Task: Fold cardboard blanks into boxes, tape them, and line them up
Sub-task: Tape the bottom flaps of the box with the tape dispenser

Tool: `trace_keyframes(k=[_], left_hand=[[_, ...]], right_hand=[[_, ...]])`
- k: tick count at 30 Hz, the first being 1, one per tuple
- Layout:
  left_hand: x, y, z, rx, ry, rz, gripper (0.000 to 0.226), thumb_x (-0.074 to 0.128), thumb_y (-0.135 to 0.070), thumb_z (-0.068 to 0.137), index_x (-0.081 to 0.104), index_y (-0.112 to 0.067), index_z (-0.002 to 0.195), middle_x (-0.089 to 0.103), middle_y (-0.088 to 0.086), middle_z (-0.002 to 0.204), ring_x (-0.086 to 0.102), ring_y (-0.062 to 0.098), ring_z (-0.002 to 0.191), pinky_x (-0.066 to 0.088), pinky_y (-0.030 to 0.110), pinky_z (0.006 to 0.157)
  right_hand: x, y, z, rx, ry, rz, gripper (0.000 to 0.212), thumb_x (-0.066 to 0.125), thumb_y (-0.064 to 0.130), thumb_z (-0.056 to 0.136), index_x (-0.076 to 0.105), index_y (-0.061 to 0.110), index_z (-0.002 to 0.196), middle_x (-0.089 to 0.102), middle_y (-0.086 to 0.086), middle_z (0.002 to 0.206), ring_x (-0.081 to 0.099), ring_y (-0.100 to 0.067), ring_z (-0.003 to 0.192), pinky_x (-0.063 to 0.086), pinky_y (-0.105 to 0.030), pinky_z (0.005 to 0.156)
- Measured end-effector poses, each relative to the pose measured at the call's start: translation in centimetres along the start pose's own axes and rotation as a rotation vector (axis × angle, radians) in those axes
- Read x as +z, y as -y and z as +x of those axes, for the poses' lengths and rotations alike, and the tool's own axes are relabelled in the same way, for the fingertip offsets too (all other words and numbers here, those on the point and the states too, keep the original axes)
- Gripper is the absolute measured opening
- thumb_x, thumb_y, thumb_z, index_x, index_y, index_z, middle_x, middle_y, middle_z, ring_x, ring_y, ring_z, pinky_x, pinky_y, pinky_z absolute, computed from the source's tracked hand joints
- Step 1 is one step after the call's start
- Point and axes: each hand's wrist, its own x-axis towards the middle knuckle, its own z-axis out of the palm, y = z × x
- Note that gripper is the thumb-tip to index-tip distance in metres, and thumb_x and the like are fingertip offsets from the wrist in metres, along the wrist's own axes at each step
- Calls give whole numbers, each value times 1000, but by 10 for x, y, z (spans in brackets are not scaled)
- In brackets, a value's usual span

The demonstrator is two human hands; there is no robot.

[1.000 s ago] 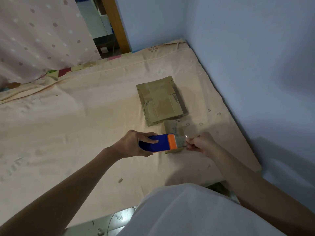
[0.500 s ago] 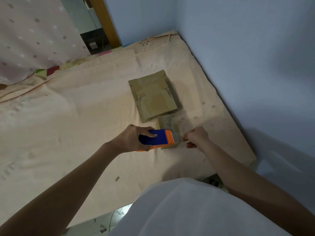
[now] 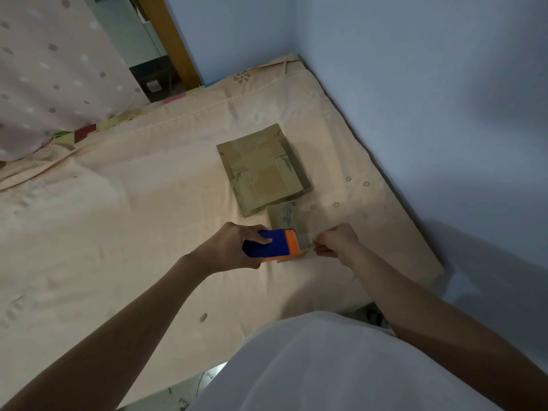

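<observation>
My left hand [image 3: 234, 246] grips a blue and orange tape dispenser [image 3: 271, 244] just above a small folded cardboard box [image 3: 284, 219] on the bed. My right hand [image 3: 335, 240] pinches the free end of clear tape [image 3: 305, 242] pulled from the dispenser's orange end, right beside the box's near part. Behind the small box lies a stack of flat cardboard blanks [image 3: 262, 170]. The dispenser and the tape hide the small box's near edge.
The bed's peach sheet [image 3: 118, 232] spreads wide to the left. A blue wall [image 3: 430, 114] runs along the bed's right side. A dotted curtain [image 3: 53, 69] hangs at the far left, with a wooden door frame [image 3: 169, 40] beside it.
The view has shifted slightly. Both hands stay at the small box, and my right hand has drawn a little nearer to the dispenser while still holding the tape end.
</observation>
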Motion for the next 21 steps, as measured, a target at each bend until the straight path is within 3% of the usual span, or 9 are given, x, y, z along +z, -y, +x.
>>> trace_keyframes(k=[9, 14, 16, 21], left_hand=[[2, 13, -12, -43, -14, -9, 48, 82, -17, 78, 66, -23, 124, 59, -9, 137, 58, 3, 103, 43, -2, 77], [6, 21, -16, -35, -18, -37, 47, 81, -17, 79, 64, -26, 122, 57, -9, 138, 58, 3, 103, 47, 3, 79], [10, 22, -16, -28, -23, -77, 46, 80, -14, 80, 62, -26, 120, 56, -8, 137, 59, 6, 106, 50, 6, 80], [19, 21, -14, 36, -47, -125, 44, 77, -10, 83, 57, -24, 119, 52, -8, 135, 58, 12, 110, 55, 17, 81]], right_hand=[[10, 0, -1, -16, 46, 40, 14, 73, -4, 86, 68, -10, 98, 72, -28, 90, 74, -36, 86, 63, -41, 70], [14, 0, 2, -22, 54, 4, 10, 71, -4, 86, 68, -8, 95, 72, -27, 92, 74, -37, 80, 63, -46, 69], [15, 0, 4, -12, 59, -5, 8, 68, -4, 88, 67, -7, 96, 71, -27, 95, 74, -38, 76, 63, -49, 69], [17, 2, 0, 8, 116, -44, 16, 53, -1, 96, 58, -7, 110, 69, -27, 102, 73, -37, 77, 61, -42, 62]])
